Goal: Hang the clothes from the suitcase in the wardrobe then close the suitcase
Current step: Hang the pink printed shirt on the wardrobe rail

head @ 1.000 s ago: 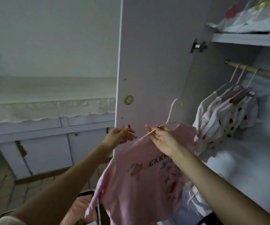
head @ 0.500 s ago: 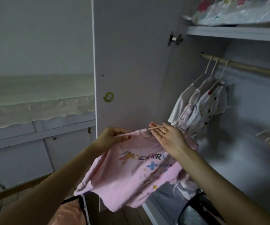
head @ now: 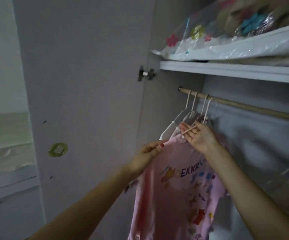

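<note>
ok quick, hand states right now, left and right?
Left hand: closed, pinching the pink shirt at its shoulder.
Right hand: closed, pinching the hanger that carries the shirt, just below the rail.

Home bedroom: wardrobe rail (head: 244, 106), hung clothes (head: 190, 116).

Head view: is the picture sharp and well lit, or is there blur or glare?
Head view: dim overall; the shirt print and right wall are motion-blurred; the plastic bag on the shelf shows glare; the rod bends from wide-angle distortion.
</note>
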